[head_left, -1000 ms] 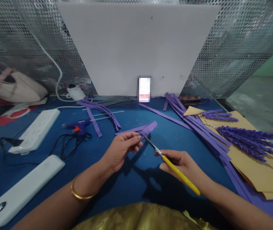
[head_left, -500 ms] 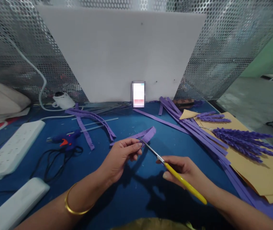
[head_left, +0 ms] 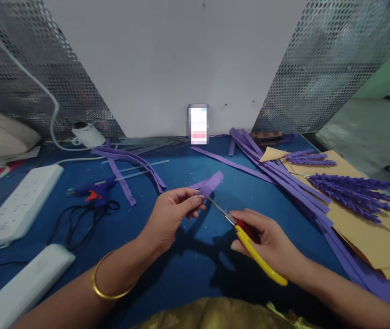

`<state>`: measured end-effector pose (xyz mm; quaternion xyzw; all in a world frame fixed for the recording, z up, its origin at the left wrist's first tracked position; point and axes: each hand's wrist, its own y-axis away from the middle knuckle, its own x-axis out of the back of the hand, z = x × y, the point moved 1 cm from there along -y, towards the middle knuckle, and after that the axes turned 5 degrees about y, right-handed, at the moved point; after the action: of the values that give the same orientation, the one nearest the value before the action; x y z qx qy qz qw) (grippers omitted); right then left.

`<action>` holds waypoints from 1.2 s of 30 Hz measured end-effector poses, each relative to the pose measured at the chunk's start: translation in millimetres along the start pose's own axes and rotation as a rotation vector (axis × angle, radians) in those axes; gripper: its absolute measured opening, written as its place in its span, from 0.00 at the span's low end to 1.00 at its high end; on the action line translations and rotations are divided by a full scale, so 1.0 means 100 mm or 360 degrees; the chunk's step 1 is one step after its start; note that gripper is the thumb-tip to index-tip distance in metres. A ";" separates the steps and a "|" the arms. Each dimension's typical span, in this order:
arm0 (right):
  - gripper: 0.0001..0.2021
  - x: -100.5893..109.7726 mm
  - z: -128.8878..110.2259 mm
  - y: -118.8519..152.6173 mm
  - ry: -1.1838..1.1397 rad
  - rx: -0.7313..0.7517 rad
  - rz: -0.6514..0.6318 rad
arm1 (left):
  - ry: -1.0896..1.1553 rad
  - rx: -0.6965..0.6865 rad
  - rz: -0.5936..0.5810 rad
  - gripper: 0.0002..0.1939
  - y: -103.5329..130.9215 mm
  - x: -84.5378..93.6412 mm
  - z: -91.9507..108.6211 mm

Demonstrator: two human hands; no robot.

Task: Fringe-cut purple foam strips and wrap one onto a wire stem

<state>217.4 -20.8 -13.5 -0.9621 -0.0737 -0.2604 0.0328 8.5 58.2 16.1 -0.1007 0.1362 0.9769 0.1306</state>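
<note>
Between thumb and fingers, my left hand (head_left: 177, 210) pinches a purple paper strip (head_left: 213, 182) that loops up and forward of the fingertips. My right hand (head_left: 266, 237) is closed around scissors (head_left: 255, 256) with a yellow handle, and some dark red shows beside the grip. The blades point up and left, their tips at the strip's edge by my left fingertips. Whether the tips are inside the paper is too small to tell.
Left on the blue table (head_left: 167, 283) are a glue gun (head_left: 101, 189), power strips (head_left: 27, 201) and loose purple strips (head_left: 136, 160). A phone (head_left: 198, 124) leans at the back. Rightward lie more purple strips (head_left: 284, 185), brown paper (head_left: 359, 233) and purple flower sprigs (head_left: 355, 194).
The scissor handles have spread apart, showing dark red beside the yellow one. My left hand keeps its pinch on the strip. The whole view has shifted, with the table sitting slightly higher.
</note>
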 end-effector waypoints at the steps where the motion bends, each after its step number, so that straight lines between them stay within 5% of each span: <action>1: 0.19 0.00 0.00 0.01 0.0032 0.0007 0.0001 | -0.0003 -0.0011 0.0002 0.06 0.00 -0.01 0.01; 36: 0.12 0.03 -0.04 0.02 0.0238 0.0156 -0.0049 | 0.0036 -0.0027 -0.0001 0.06 0.02 -0.01 -0.01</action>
<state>218.7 -23.0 -8.3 -0.9360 -0.0987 -0.3280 0.0812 9.1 56.0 16.2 -0.1128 0.1294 0.9767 0.1286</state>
